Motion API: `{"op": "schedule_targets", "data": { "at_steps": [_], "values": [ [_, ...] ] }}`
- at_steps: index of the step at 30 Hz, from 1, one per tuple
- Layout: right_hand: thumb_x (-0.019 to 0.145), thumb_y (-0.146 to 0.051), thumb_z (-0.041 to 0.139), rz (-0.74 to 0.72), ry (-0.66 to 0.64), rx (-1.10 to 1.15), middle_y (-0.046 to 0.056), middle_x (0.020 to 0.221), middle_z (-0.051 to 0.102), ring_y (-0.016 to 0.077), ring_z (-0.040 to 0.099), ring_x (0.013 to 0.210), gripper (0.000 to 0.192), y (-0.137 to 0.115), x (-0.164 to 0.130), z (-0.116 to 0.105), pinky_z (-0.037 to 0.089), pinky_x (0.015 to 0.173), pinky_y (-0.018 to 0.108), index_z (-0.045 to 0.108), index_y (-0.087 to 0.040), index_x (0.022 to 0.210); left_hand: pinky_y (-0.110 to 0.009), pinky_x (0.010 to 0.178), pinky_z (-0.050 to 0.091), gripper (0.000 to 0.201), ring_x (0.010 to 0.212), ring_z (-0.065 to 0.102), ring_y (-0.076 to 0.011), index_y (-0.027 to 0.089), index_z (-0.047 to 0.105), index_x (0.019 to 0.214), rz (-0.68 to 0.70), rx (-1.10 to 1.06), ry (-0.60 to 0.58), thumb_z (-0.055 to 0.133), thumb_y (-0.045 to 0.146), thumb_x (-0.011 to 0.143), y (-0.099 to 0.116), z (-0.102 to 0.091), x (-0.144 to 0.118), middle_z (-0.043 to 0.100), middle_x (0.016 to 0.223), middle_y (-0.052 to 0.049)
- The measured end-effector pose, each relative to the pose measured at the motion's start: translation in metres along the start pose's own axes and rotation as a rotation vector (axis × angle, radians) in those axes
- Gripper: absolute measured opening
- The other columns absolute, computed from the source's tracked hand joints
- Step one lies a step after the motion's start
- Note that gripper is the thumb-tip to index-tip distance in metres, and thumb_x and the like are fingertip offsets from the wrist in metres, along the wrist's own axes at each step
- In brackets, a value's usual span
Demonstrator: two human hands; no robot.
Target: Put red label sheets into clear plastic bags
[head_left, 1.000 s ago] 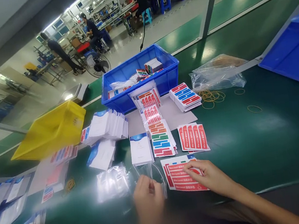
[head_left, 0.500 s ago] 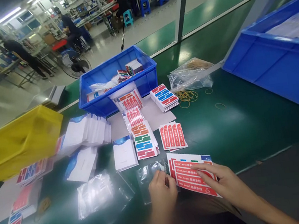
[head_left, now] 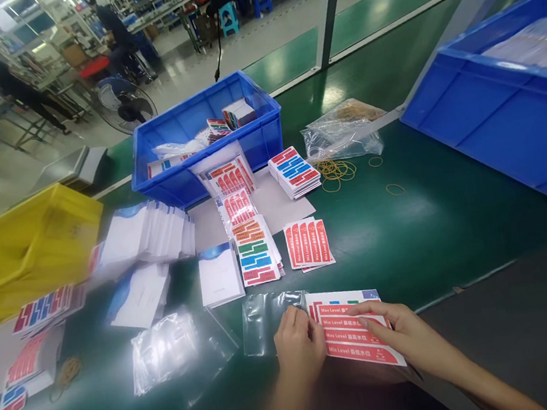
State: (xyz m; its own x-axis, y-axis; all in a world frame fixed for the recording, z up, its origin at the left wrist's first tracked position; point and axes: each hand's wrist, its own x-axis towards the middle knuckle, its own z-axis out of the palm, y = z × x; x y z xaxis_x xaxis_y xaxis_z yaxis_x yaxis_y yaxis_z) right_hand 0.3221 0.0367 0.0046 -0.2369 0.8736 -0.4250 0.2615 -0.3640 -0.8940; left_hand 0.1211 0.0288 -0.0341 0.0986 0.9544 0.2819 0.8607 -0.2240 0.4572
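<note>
My right hand [head_left: 405,330] is closed on a small stack of label sheets [head_left: 347,338], the top one printed in red with "Max Level" and "Min Level". The stack's left edge meets the opening of a clear plastic bag [head_left: 263,324] lying flat on the green table. At that opening my left hand [head_left: 297,341] pinches the bag's edge, fingers curled; whether the sheets' edge is inside the bag is hidden. Just beyond are red label sheets [head_left: 309,244], a pile of multicoloured label sheets [head_left: 257,261] and white booklets [head_left: 221,279].
More clear bags [head_left: 165,354] lie to the left, near stacked white booklets [head_left: 130,241] and a yellow bin [head_left: 31,243]. Behind stand a blue bin [head_left: 209,143], a banded label stack [head_left: 294,172] and rubber bands [head_left: 337,173]. Another blue bin [head_left: 493,109] is at right.
The label sheets have tilted level and come up against the bag's opening. The bag lies flatter and straighter under my left hand. The view has shifted slightly.
</note>
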Motion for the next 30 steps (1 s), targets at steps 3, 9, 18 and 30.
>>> {"op": "schedule_targets", "data": {
  "at_steps": [3,9,18,30],
  "values": [
    [0.079,-0.058,0.055,0.039,-0.013,0.038,0.011,0.100,0.072,0.0280,0.068,0.084,0.049,0.000,0.000,0.002,0.057,0.069,0.036,0.071,-0.019,0.103,-0.026,0.055,0.037,0.023,0.060,0.050,-0.0137,0.021,0.042,0.063,0.046,0.008,-0.001,0.045,0.006,0.080,0.000,-0.001,0.000,0.050,0.064,-0.001],
    [0.080,-0.057,0.056,0.033,-0.059,0.097,0.010,0.101,0.070,0.0253,0.068,0.082,0.047,-0.001,0.004,0.004,0.057,0.069,0.035,0.070,-0.019,0.104,-0.025,0.059,0.041,0.021,0.064,0.051,-0.0141,0.020,0.045,0.065,0.067,-0.032,-0.059,0.045,0.006,0.082,-0.003,-0.007,0.003,0.051,0.066,-0.001],
    [0.081,-0.060,0.053,0.008,-0.091,0.002,0.010,0.100,0.071,0.0265,0.068,0.083,0.052,0.010,0.020,0.006,0.056,0.072,0.036,0.069,-0.017,0.105,-0.025,0.063,0.043,0.020,0.069,0.053,-0.0150,0.020,0.046,0.068,0.040,-0.066,-0.092,0.046,0.007,0.083,-0.008,-0.010,0.006,0.053,0.071,-0.002],
    [0.094,-0.040,0.043,-0.187,-0.052,-0.146,0.012,0.115,0.067,0.0275,0.061,0.107,0.038,0.007,0.021,0.033,0.048,0.094,0.040,0.064,-0.018,0.116,-0.027,0.065,0.043,0.018,0.070,0.051,-0.0160,0.020,0.046,0.072,0.042,-0.028,-0.154,0.044,0.007,0.084,-0.006,-0.010,0.004,0.051,0.073,-0.002]
  ]
}}
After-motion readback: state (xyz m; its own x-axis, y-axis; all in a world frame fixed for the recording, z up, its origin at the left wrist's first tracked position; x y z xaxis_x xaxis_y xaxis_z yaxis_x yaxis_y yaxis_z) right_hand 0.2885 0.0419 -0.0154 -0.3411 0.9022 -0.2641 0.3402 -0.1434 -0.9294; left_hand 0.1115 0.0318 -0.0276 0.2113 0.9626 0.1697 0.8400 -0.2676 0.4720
